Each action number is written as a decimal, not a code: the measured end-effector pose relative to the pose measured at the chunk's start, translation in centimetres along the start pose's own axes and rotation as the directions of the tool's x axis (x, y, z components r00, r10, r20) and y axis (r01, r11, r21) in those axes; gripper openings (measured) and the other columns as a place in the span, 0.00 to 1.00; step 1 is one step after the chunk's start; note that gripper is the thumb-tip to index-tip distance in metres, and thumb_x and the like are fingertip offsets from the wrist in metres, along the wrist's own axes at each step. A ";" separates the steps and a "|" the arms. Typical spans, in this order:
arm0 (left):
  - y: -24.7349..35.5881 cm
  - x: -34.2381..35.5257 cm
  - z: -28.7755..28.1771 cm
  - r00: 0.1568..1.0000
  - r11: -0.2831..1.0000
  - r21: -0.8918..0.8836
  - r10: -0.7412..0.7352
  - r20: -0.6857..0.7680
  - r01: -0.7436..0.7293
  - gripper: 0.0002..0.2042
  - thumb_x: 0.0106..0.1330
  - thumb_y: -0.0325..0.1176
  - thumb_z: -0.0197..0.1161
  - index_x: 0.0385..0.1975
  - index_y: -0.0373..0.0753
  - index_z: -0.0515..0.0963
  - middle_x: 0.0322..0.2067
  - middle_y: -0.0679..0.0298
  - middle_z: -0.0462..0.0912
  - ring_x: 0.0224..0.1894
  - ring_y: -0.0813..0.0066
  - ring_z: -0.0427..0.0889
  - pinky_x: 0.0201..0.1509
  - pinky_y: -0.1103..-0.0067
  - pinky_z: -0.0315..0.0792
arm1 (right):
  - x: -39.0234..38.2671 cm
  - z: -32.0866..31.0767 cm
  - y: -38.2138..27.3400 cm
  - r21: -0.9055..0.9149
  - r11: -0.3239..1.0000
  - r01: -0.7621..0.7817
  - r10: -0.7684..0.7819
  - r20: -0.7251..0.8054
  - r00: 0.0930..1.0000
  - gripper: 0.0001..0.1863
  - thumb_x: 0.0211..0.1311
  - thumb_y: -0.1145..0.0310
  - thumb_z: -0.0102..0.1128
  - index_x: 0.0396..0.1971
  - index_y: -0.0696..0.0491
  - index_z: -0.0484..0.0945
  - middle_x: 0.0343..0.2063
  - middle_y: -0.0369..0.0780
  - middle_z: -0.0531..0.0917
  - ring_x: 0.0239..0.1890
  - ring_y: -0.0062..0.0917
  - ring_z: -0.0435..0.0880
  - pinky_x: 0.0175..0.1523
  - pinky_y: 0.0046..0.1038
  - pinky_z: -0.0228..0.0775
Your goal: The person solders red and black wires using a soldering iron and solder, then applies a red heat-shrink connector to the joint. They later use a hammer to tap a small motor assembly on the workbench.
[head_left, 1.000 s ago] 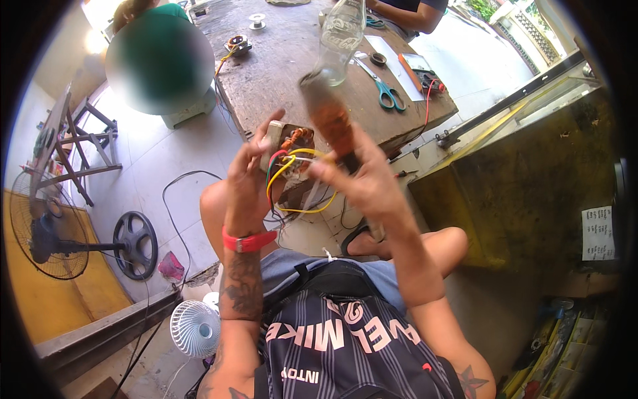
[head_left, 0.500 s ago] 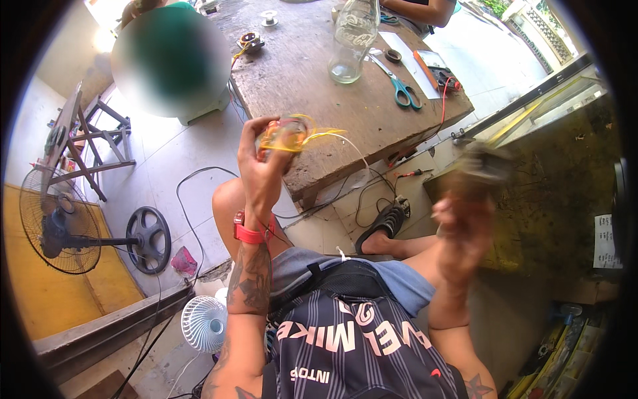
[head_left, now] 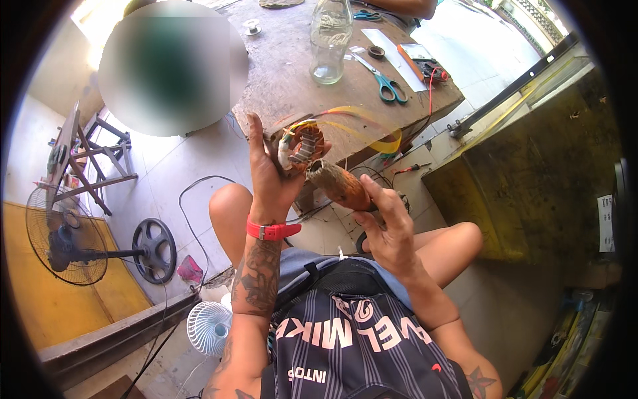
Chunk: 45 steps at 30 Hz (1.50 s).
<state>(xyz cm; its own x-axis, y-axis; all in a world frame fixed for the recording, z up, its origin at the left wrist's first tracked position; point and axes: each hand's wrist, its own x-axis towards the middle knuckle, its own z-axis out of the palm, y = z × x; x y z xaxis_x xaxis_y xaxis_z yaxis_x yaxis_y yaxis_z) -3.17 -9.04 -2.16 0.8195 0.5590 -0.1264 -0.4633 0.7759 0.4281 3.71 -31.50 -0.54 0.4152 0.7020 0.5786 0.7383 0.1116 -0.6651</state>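
Note:
My left hand [head_left: 271, 181] is wrapped round a motor stator [head_left: 308, 145] with copper-coloured windings, held up in front of the table edge. Long yellow wires [head_left: 379, 141] loop out from it to the right. My right hand [head_left: 391, 229] grips a worn, tapered wooden piece [head_left: 340, 186], rounded and orange-brown at its near end. The rough, splintered far end of this piece points at the stator's lower right side. Whether the two touch, I cannot tell. Both are held above my lap.
On the wooden table [head_left: 286, 80] stand a glass bottle [head_left: 330, 46] and a small spool [head_left: 252, 28]. Scissors [head_left: 387, 86], a tape roll [head_left: 375, 52] and a multimeter [head_left: 425, 66] lie at its right. A person's arm [head_left: 405, 6] rests beyond. Fans stand at left.
My right hand has swung left and inward with the wooden piece, bringing it beside the stator. The stator has turned, its ring of windings now showing, and come slightly right and lower.

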 end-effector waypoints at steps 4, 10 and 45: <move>-0.7 -0.1 -0.1 0.996 0.998 0.053 0.039 -0.082 -0.035 0.37 0.72 0.72 0.55 0.54 0.38 0.78 0.47 0.52 0.87 0.47 0.57 0.89 0.60 0.53 0.83 | -1.2 0.1 0.3 -0.027 0.992 -0.124 0.125 0.035 0.992 0.31 0.71 0.77 0.66 0.73 0.56 0.71 0.48 0.48 0.84 0.37 0.32 0.85 0.41 0.31 0.80; -0.4 -0.1 -0.7 0.941 0.939 0.129 0.297 0.164 -0.319 0.26 0.75 0.53 0.52 0.58 0.34 0.74 0.51 0.46 0.84 0.50 0.50 0.88 0.57 0.57 0.85 | -1.2 -2.4 -1.0 0.535 0.833 0.140 -0.162 -0.006 0.987 0.24 0.79 0.71 0.57 0.70 0.60 0.72 0.41 0.43 0.85 0.31 0.24 0.85 0.37 0.30 0.81; 1.1 -2.0 -3.0 0.923 0.909 0.183 0.346 0.167 -0.374 0.40 0.76 0.64 0.45 0.60 0.25 0.75 0.53 0.44 0.84 0.57 0.47 0.84 0.64 0.61 0.78 | 0.2 0.3 0.5 -0.300 0.954 0.004 0.115 0.378 0.919 0.35 0.67 0.80 0.66 0.74 0.53 0.71 0.39 0.48 0.85 0.37 0.38 0.87 0.40 0.33 0.82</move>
<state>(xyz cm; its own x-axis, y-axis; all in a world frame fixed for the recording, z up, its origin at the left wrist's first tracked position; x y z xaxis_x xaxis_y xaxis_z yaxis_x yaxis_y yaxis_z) -6.30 -8.39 -4.10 0.6525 0.7358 0.1811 -0.6662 0.4431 0.5999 4.01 -31.06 -0.92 0.2658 0.9235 0.2767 0.8654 -0.1021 -0.4907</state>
